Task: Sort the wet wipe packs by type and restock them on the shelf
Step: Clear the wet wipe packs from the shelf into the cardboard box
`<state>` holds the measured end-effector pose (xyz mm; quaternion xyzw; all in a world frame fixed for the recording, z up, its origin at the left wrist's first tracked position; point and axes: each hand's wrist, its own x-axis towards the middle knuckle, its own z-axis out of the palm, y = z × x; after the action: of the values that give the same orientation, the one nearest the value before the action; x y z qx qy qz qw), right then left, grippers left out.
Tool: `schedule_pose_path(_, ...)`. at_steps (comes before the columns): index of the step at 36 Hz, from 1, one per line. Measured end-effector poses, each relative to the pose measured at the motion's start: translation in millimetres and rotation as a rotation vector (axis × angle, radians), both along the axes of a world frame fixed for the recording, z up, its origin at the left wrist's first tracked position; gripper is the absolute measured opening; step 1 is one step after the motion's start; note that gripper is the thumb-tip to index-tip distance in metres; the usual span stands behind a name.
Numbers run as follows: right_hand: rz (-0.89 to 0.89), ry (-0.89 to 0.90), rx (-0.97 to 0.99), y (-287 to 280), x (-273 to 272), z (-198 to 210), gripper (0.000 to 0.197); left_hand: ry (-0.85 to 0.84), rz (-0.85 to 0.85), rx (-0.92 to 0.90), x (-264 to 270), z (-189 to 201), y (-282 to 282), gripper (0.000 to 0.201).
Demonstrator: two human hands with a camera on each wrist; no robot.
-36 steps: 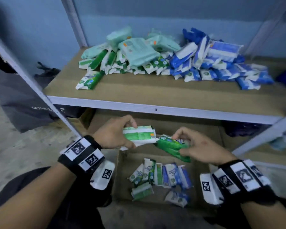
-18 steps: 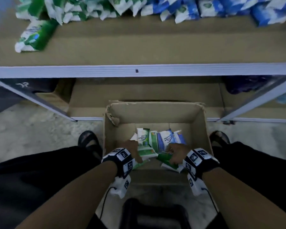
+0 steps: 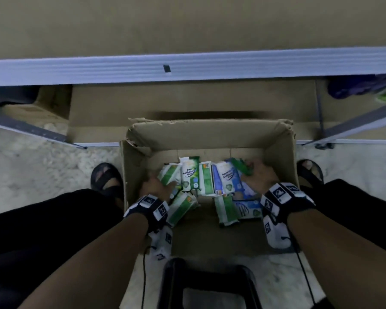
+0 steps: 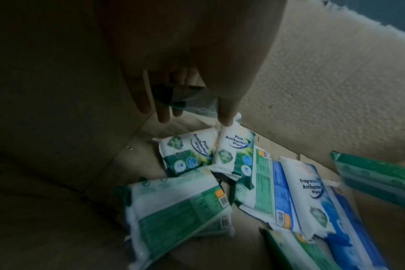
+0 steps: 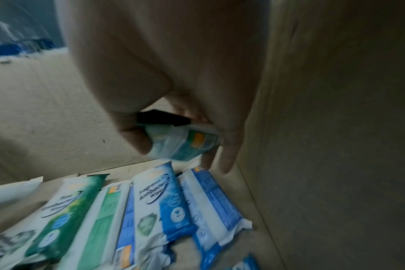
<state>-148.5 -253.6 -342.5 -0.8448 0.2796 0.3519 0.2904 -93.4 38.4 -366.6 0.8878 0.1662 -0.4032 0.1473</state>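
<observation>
Stool [image 3: 207, 284]: lower centre of head view, nearest, outside carton.
Left hand [image 3: 157, 186]: low in carton's left half; fingers [image 4: 164, 109] curled on a dark green pack [image 4: 171, 95], not fully seen.
Right hand [image 3: 260, 177]: carton's right half; fingers [image 5: 229, 155] clamped on a green pack [image 5: 185, 144].
Loose packs [image 3: 206, 181]: carton floor between hands, green left, blue right; long axes mostly toward far wall.
Nearer hand: left to green, right to blue.
Carton [image 3: 210, 132]: walls close beside both hands; open room straight up.
Shelf [image 3: 187, 68]: upper frame, beyond carton.
</observation>
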Motion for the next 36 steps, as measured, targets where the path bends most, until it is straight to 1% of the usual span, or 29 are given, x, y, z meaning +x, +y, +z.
schedule_pose_path(1,0.029,0.025,-0.027,-2.4,3.1,-1.8,0.026,-0.024,0.011,0.006,3.1,-4.2,-0.9,0.085)
schedule_pose_path(2,0.072,0.043,-0.057,-4.5,5.2,-6.0,0.034,-0.043,0.02,0.01,6.2,-6.2,-2.6,0.088)
schedule_pose_path(3,0.133,0.064,-0.105,-5.1,6.7,-11.7,0.045,-0.06,0.008,0.017,8.7,-8.0,-3.7,0.086)
schedule_pose_path(4,0.195,0.083,-0.162,-6.6,6.1,-21.8,0.052,-0.067,-0.029,0.026,10.2,-13.7,-4.5,0.078)
schedule_pose_path(5,0.252,0.107,-0.214,-6.6,6.9,-25.4,0.05,-0.06,-0.093,0.047,12.5,-14.0,-5.3,0.066)
schedule_pose_path(6,0.302,0.12,-0.252,-6.8,6.2,-32.6,0.042,-0.05,-0.173,0.073,14.0,-17.1,-5.5,0.054)
schedule_pose_path(7,0.327,0.135,-0.254,-6.7,5.8,-38.6,0.035,-0.043,-0.24,0.097,15.3,-21.1,-5.2,0.045)
schedule_pose_path(8,0.33,0.15,-0.208,-7.2,4.8,-47.0,0.031,-0.04,-0.284,0.115,15.8,-24.8,-5.4,0.04)
schedule_pose_path(10,0.319,0.204,-0.097,-7.6,3.1,-58.9,0.034,0.009,-0.281,0.093,15.3,-32.5,-5.8,0.044)
schedule_pose_path(11,0.292,0.216,-0.072,-7.7,3.4,-59.9,0.04,0.042,-0.271,0.089,14.9,-34.5,-6.2,0.048)
schedule_pose_path(14,0.22,0.191,-0.091,-8.1,1.9,-56.4,0.06,0.07,-0.298,0.068,15.3,-42.6,-4.5,0.057)
schedule_pose_path(16,0.218,0.189,-0.115,-7.6,1.3,-49.4,0.07,0.08,-0.305,0.05,17.7,-42.7,-4.3,0.063)
schedule_pose_path(19,0.192,0.195,-0.087,-8.9,0.6,-36.5,0.073,0.142,-0.299,0.026,21.5,-36.6,-5.4,0.073)
schedule_pose_path(20,0.188,0.194,-0.072,-8.7,0.6,-31.5,0.073,0.158,-0.308,0.024,22.7,-32.5,-6.1,0.075)
schedule_pose_path(22,0.19,0.193,-0.054,-7.5,-1.5,-19.5,0.071,0.166,-0.346,-0.002,23.7,-21.4,-8.4,0.07)
schedule_pose_path(27,0.239,0.127,-0.073,-0.7,-10.4,14.6,0.062,0.086,-0.5,-0.032,22.1,19.4,-20.4,0.044)
schedule_pose_path(29,0.287,0.121,-0.066,3.4,-12.8,31.3,0.062,0.063,-0.602,-0.077,22.0,39.2,-26.2,0.036)
schedule_pose_path(31,0.302,0.098,-0.068,6.0,-14.0,48.5,0.063,0.047,-0.707,-0.079,21.0,63.0,-31.9,0.026)
schedule_pose_path(33,0.318,0.063,-0.065,7.9,-15.9,66.4,0.063,0.015,-0.769,-0.097,16.9,83.5,-38.7,0.024)
schedule_pose_path(35,0.361,0.012,-0.069,9.3,-17.2,85.1,0.06,-0.046,-0.844,-0.077,11.4,103.8,-43.2,0.007)
schedule_pose_path(36,0.387,-0.022,-0.077,9.3,-17.3,95.0,0.054,-0.072,-0.856,-0.082,10.0,109.5,-44.4,0.019)
